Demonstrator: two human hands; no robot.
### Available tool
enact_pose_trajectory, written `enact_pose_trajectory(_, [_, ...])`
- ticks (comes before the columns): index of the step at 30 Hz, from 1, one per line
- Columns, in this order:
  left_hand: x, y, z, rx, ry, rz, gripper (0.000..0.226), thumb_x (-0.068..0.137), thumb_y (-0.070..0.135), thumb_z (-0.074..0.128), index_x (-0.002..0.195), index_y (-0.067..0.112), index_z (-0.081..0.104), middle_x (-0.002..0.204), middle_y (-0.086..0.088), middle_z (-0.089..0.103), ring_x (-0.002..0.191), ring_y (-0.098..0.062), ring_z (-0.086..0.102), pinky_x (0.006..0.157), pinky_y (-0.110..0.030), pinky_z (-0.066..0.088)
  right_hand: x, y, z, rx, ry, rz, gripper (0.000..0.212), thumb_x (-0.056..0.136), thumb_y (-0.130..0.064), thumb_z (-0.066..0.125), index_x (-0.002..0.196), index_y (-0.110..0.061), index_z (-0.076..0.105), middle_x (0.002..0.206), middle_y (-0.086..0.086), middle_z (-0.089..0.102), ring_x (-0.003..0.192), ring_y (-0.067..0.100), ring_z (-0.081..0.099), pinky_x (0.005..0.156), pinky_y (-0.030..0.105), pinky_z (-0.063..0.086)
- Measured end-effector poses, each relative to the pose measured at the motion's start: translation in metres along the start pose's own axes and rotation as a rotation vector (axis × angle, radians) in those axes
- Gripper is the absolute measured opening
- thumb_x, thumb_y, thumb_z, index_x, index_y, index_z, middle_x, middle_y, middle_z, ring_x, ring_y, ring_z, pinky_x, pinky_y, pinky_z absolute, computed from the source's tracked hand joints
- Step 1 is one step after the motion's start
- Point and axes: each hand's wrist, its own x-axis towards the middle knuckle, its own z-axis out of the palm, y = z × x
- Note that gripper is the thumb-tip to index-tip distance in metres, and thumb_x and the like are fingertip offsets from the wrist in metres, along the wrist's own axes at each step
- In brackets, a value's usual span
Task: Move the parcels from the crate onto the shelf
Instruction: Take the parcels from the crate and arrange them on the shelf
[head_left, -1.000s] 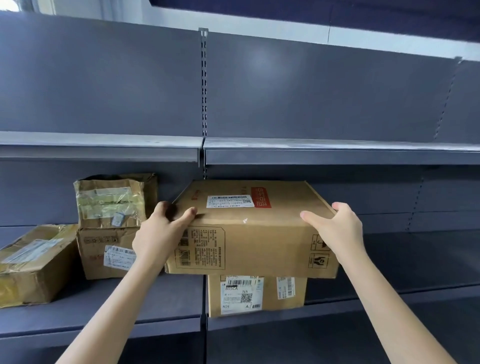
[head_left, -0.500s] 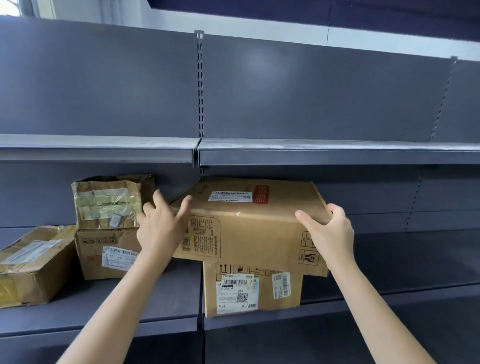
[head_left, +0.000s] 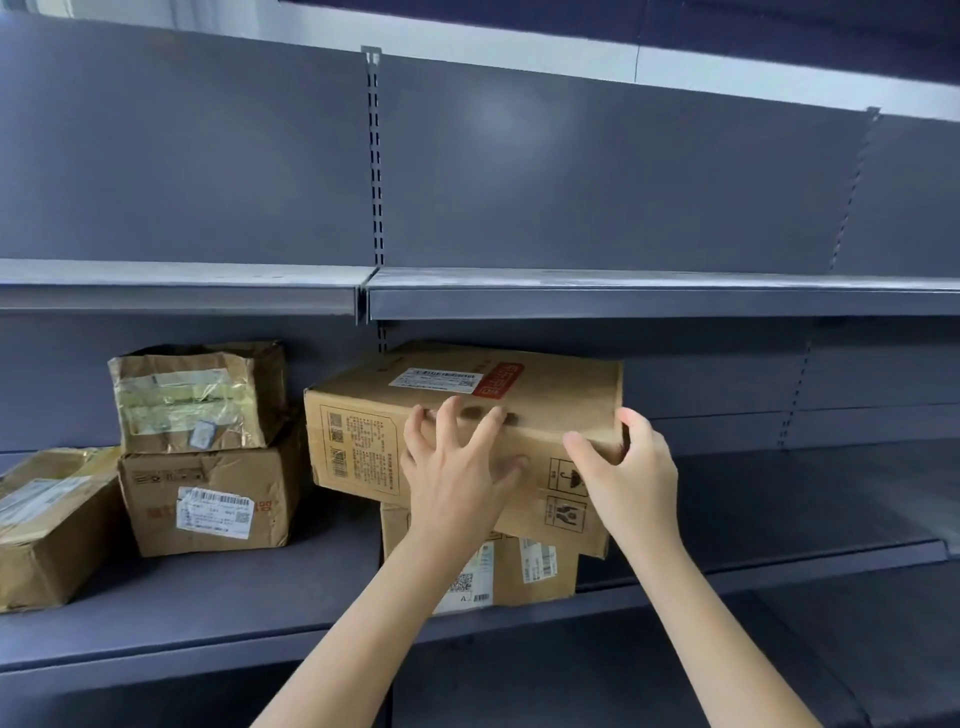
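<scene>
At frame centre, the grey shelf (head_left: 208, 597) carries your big parcel (head_left: 545, 395), red-stickered, stacked on a smaller box (head_left: 540, 571) labelled "A". Your left hand (head_left: 457, 483) presses it, fingers spread; your right hand (head_left: 628, 478) clasps its corner.

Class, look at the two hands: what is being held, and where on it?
The large cardboard box: right hand grips its right front corner; left hand presses open on its front.
</scene>
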Motion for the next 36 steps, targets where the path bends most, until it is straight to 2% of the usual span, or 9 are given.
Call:
enact_pose_trajectory(10, [0.014, -0.036, -0.011, -0.135, -0.087, 0.138, 0.063, 0.072, 0.064, 0.046, 0.128, 0.034, 0.046, 0.140, -0.003, 0.030, 0.135, -0.032, 0.001, 0.112, -0.051, 0.009, -0.028, -0.001, 0.006, -0.052, 0.000, -0.104, 0.067, 0.080, -0.032, 0.065, 0.138, -0.017, 0.034, 0.132, 0.002, 0.039, 0.120, 0.019, 0.041, 0.088, 0.024, 0.036])
enact_pose_trajectory(14, [0.023, -0.060, -0.026, -0.322, -0.123, 0.088, 0.055, 0.069, 0.061, 0.039, 0.115, 0.036, 0.056, 0.125, 0.007, 0.037, 0.136, -0.027, 0.012, 0.112, -0.045, 0.010, -0.048, -0.008, 0.012, -0.063, -0.098, -0.181, 0.069, 0.081, -0.034, 0.064, 0.140, -0.022, 0.030, 0.136, -0.002, 0.030, 0.121, 0.011, 0.036, 0.082, 0.005, 0.031])
enact_pose_trajectory(20, [0.033, -0.089, -0.045, -0.525, -0.134, 0.016, 0.037, 0.059, 0.067, 0.039, 0.086, 0.049, 0.057, 0.122, 0.004, 0.044, 0.126, -0.020, 0.031, 0.099, -0.032, 0.020, -0.067, -0.017, 0.029, -0.085, -0.192, -0.283, 0.071, 0.081, -0.036, 0.063, 0.141, -0.029, 0.025, 0.140, -0.006, 0.023, 0.128, 0.008, 0.029, 0.098, 0.018, 0.037])
enact_pose_trajectory(23, [0.036, -0.094, -0.047, -0.573, -0.143, 0.025, 0.029, 0.056, 0.068, 0.049, 0.077, 0.053, 0.062, 0.122, 0.003, 0.047, 0.124, -0.018, 0.033, 0.099, -0.032, 0.024, -0.065, -0.012, 0.030, -0.099, -0.161, -0.334, 0.069, 0.077, -0.042, 0.059, 0.138, -0.030, 0.029, 0.137, -0.008, 0.027, 0.126, 0.006, 0.028, 0.096, 0.016, 0.036])
enact_pose_trajectory(26, [0.039, -0.098, -0.042, -0.573, -0.160, 0.017, 0.034, 0.055, 0.067, 0.052, 0.079, 0.047, 0.064, 0.123, 0.001, 0.047, 0.127, -0.022, 0.031, 0.107, -0.045, 0.029, -0.044, -0.002, 0.021, -0.111, -0.115, -0.352, 0.068, 0.076, -0.035, 0.067, 0.135, -0.027, 0.034, 0.137, -0.005, 0.030, 0.123, 0.007, 0.030, 0.092, 0.013, 0.035])
enact_pose_trajectory(28, [0.040, -0.101, -0.040, -0.596, -0.150, 0.029, 0.037, 0.055, 0.065, 0.052, 0.081, 0.044, 0.065, 0.121, 0.002, 0.048, 0.126, -0.022, 0.032, 0.102, -0.032, 0.033, -0.019, 0.006, 0.009, -0.170, -0.071, -0.374, 0.070, 0.074, -0.031, 0.073, 0.134, -0.025, 0.037, 0.138, -0.002, 0.031, 0.118, 0.006, 0.028, 0.082, 0.006, 0.030])
enact_pose_trajectory(30, [0.041, -0.103, -0.040, -0.626, -0.148, 0.046, 0.032, 0.056, 0.063, 0.054, 0.082, 0.049, 0.064, 0.119, 0.003, 0.050, 0.124, -0.022, 0.035, 0.090, -0.019, 0.032, 0.009, 0.014, -0.004, -0.233, -0.078, -0.364, 0.075, 0.072, -0.032, 0.075, 0.136, -0.025, 0.036, 0.141, 0.000, 0.027, 0.122, 0.011, 0.025, 0.091, 0.014, 0.031])
enact_pose_trajectory(33, [0.046, -0.107, -0.041, -0.652, -0.184, 0.038, 0.030, 0.055, 0.061, 0.056, 0.081, 0.050, 0.064, 0.121, 0.000, 0.050, 0.124, -0.024, 0.036, 0.086, -0.017, 0.033, 0.044, 0.022, -0.023, -0.277, -0.189, -0.248, 0.084, 0.069, -0.034, 0.077, 0.139, -0.029, 0.031, 0.144, -0.002, 0.019, 0.132, 0.019, 0.015, 0.106, 0.035, 0.027])
enact_pose_trajectory(36, [0.050, -0.105, -0.045, -0.715, -0.214, 0.030, 0.028, 0.052, 0.056, 0.059, 0.077, 0.048, 0.067, 0.122, -0.005, 0.049, 0.123, -0.020, 0.039, 0.084, -0.013, 0.033, 0.065, 0.031, -0.033, -0.279, -0.308, -0.157, 0.082, 0.068, -0.034, 0.079, 0.137, -0.030, 0.034, 0.142, -0.005, 0.021, 0.133, 0.022, 0.018, 0.106, 0.039, 0.029])
